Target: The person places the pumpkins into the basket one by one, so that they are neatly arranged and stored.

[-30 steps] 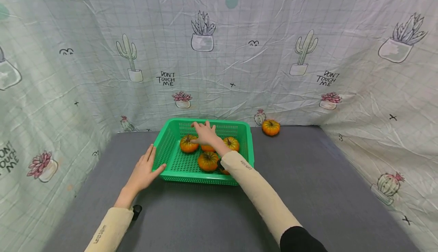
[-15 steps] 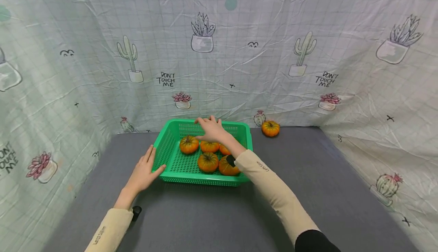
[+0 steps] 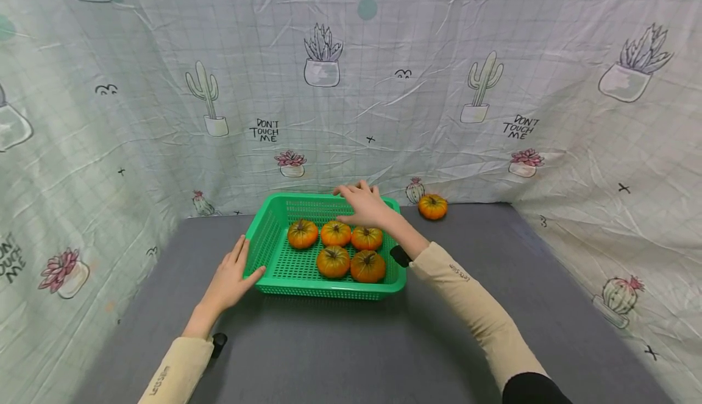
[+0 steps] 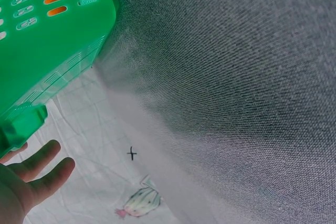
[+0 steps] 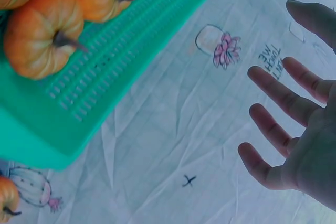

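Note:
A green plastic basket (image 3: 285,283) with slotted walls stands on the grey table and holds several small orange pumpkins (image 3: 333,262). My left hand (image 3: 226,279) rests at the basket's left rim, fingers straight and thumb spread toward the front corner. In the left wrist view its fingers (image 4: 44,182) extend beside the green rim. Above the basket's back right part hovers my right hand (image 3: 366,205), its fingers spread and holding nothing. The right wrist view shows that palm (image 5: 320,145) facing the camera, apart from the pumpkins. One more pumpkin (image 3: 433,206) sits outside, right of the basket.
A grey cloth-covered table (image 3: 329,343) extends around the basket. Behind and at both sides hangs a pale curtain (image 3: 351,111) printed with cacti and succulents. The lone pumpkin is close to the curtain's foot.
My right hand has moved right and slightly back over the basket, uncovering the pumpkins on the right side. The left hand has stayed at the rim.

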A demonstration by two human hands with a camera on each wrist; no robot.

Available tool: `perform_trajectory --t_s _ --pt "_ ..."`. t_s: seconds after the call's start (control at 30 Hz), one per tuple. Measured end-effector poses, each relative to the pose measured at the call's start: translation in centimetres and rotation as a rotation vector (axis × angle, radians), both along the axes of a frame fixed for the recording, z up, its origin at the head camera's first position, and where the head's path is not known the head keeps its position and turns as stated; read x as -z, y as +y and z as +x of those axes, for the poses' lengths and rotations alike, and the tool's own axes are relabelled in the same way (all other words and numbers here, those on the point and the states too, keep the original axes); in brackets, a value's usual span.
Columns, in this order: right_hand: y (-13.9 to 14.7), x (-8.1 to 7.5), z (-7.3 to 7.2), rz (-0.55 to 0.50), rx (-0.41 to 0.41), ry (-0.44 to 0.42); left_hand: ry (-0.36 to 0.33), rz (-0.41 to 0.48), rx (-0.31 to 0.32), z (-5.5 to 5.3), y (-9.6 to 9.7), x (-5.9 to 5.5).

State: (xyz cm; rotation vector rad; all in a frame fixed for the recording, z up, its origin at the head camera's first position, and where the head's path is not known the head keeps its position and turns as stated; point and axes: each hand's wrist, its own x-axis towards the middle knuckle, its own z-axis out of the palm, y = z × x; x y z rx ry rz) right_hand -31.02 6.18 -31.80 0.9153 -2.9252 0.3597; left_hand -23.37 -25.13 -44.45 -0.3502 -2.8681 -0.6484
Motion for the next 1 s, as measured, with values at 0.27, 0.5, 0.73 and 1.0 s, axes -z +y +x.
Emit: perform_trajectory --t_s 0.27,0.5,0.73,1.0 --pt "3.3 0.4 0.0 -0.065 0.015 0.015 0.005 0.001 0.007 -0.1 0.0 0.0" --pt "6.5 2.7 -0.9 -0.151 0.048 0.049 0.013 -0.003 0.006 0.0 -0.1 0.0" --pt "9.4 5.1 -1.9 -0.197 0.084 0.111 0.016 -0.001 0.005 0.0 0.0 0.0" --pt "12.4 7.4 -2.9 -0.282 0.146 0.152 0.009 0.008 0.005 0.1 0.0 -0.1"
